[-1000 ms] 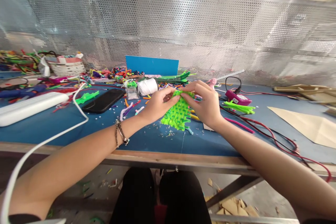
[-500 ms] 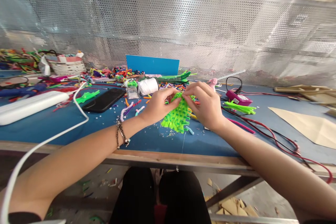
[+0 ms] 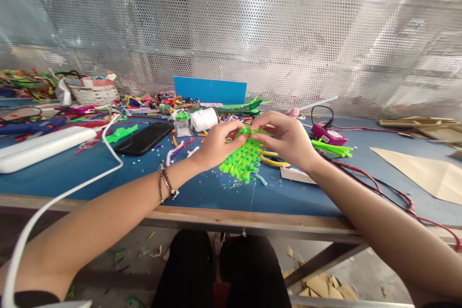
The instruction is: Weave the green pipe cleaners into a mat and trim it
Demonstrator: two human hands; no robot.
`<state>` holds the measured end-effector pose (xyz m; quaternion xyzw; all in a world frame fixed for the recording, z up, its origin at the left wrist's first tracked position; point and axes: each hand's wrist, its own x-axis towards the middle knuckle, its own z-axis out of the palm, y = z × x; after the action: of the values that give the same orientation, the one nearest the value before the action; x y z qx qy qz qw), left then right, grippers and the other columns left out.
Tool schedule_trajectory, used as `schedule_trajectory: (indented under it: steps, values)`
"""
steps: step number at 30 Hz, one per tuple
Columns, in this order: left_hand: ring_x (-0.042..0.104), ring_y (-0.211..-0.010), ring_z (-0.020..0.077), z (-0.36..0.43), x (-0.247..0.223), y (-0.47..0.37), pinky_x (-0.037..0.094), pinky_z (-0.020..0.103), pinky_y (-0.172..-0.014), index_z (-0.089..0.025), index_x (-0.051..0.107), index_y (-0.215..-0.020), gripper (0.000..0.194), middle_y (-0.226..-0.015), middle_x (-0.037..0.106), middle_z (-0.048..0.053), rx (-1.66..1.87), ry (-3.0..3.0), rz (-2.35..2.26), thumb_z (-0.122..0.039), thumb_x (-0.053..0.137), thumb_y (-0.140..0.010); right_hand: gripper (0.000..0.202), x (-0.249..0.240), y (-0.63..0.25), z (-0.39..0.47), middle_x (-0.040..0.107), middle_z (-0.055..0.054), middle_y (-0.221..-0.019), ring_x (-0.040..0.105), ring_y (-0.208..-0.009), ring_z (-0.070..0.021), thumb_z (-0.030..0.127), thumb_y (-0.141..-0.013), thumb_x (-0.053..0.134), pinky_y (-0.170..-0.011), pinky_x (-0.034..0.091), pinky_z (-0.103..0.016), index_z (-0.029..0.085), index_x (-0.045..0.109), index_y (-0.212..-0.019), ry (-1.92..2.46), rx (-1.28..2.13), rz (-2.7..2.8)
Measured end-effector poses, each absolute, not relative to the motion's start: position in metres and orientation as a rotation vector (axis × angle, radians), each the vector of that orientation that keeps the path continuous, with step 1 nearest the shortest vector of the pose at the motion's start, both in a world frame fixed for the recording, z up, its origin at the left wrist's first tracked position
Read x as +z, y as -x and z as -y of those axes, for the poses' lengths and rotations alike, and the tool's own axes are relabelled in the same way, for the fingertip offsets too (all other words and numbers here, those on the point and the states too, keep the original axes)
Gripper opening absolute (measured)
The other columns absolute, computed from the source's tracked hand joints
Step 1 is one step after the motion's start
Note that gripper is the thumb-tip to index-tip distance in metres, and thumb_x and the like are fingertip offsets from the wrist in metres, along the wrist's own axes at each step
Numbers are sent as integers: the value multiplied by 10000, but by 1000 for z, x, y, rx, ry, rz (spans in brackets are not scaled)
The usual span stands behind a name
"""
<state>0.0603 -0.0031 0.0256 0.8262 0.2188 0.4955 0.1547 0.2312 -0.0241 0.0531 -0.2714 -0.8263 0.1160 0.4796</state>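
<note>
A woven patch of bright green pipe cleaners point(image 3: 241, 160) hangs above the blue table, its lower and right edges showing short fuzzy ends. My left hand point(image 3: 218, 143) pinches its upper left corner between thumb and fingers. At the top edge, the thumb and fingertips of my right hand point(image 3: 288, 138) close on a green pipe cleaner end point(image 3: 258, 131) that runs out from the patch. The fingertips of both hands almost meet there. Below the patch lies a short light blue pipe cleaner piece point(image 3: 261, 180), with yellow pieces point(image 3: 274, 161) beside it.
Behind my hands stand a white spool point(image 3: 204, 119) and a blue board point(image 3: 210, 89). To the left lie a black phone point(image 3: 145, 138) and a white power strip point(image 3: 46, 148). A magenta box point(image 3: 329, 135), green pipe cleaners point(image 3: 332, 148) and cables are on the right.
My right hand has turned and shifted slightly right, its fingers now flatter along the green strand. The patch has tilted a little to the left; my left hand keeps its pinch.
</note>
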Motion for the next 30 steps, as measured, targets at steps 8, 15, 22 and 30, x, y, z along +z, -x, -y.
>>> schedule_trajectory:
  steps: [8, 15, 22, 30]
  values:
    - [430, -588, 97, 8, 29, -59, 359, 206, -527, -156, 523, -759, 78, -639, 474, -21, 1401, -2434, -573, -226, 500, -784, 237, 61, -239, 22, 633, -32, -757, 582, -713, -125, 384, -711, 661, -636, 483, -270, 159, 622, -774, 671, 622, 2064]
    - [424, -572, 84, 8, 30, -59, 361, 195, -538, -157, 509, -706, 75, -622, 479, -30, 1492, -2585, -552, -131, 504, -776, 247, 58, -233, 26, 603, -25, -720, 529, -647, -106, 375, -684, 675, -557, 430, -242, 146, 598, -739, 731, 547, 2026]
    - [426, -564, 80, 8, 30, -58, 359, 190, -532, -158, 503, -701, 106, -620, 494, -29, 1559, -2692, -557, -103, 490, -791, 190, 59, -228, 30, 615, -37, -739, 543, -676, -119, 307, -692, 644, -587, 433, -251, 135, 605, -763, 808, 515, 1995]
    - [437, -587, 82, 4, 29, -55, 374, 192, -557, -157, 496, -710, 105, -636, 487, -26, 1575, -2773, -464, -124, 497, -810, 110, 59, -229, 32, 591, -23, -692, 519, -631, -113, 248, -708, 578, -554, 396, -251, 139, 588, -719, 877, 361, 2044]
